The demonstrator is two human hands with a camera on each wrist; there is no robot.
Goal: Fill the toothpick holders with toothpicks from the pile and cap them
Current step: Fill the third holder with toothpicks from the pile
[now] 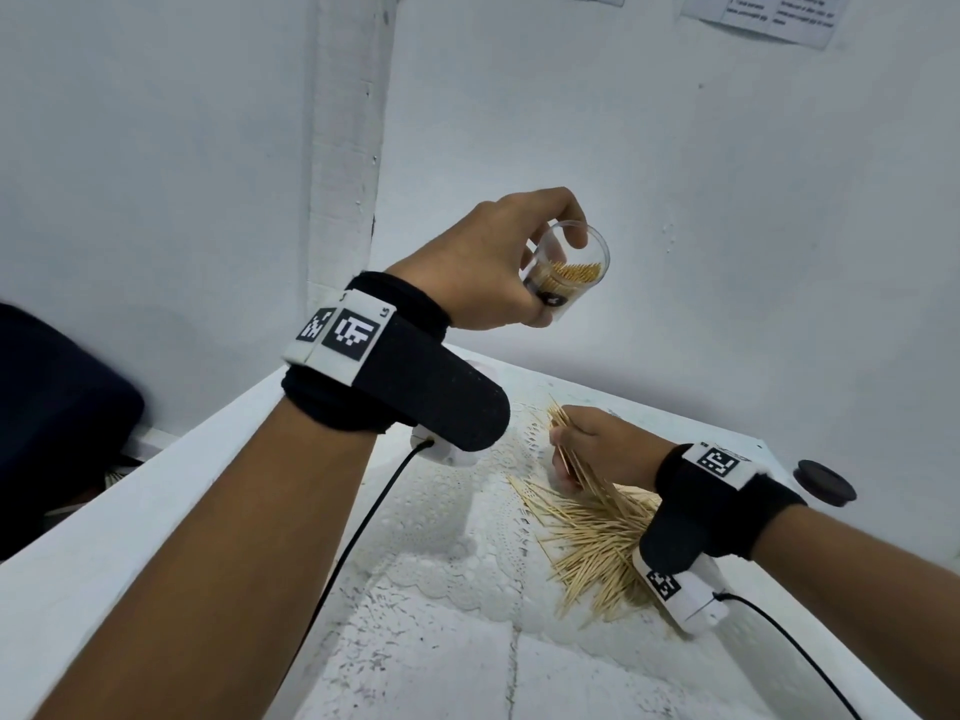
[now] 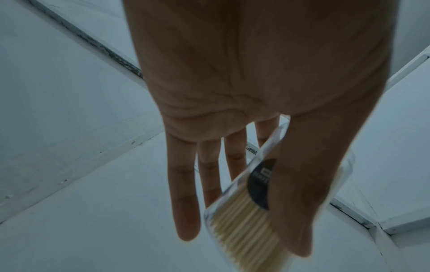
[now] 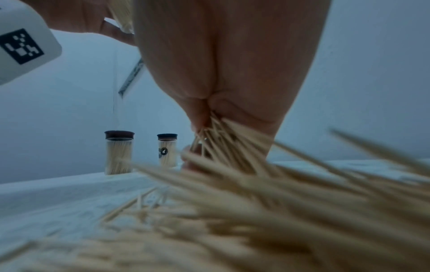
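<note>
The left hand (image 1: 483,267) is gripping a part-filled clear toothpick holder (image 1: 566,275), tilted, at 12 o'clock above the pile (image 1: 597,543). The right hand (image 1: 597,449) is pinching a splayed toothpick bundle (image 1: 571,444); stray tips risk catching the rim and spilling onto the tabletop (image 1: 441,641).

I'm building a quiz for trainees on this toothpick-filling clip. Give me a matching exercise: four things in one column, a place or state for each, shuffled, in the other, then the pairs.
Things:
1. open holder
2. bundle of toothpicks
3. black cap
4. two capped holders

Places or states:
A. lying alone on the table's far right
B. standing full near the wall
C. held up, tilted, by the left hand
D. pinched by the right hand above the pile

Pairs: 1-C, 2-D, 3-A, 4-B
</note>
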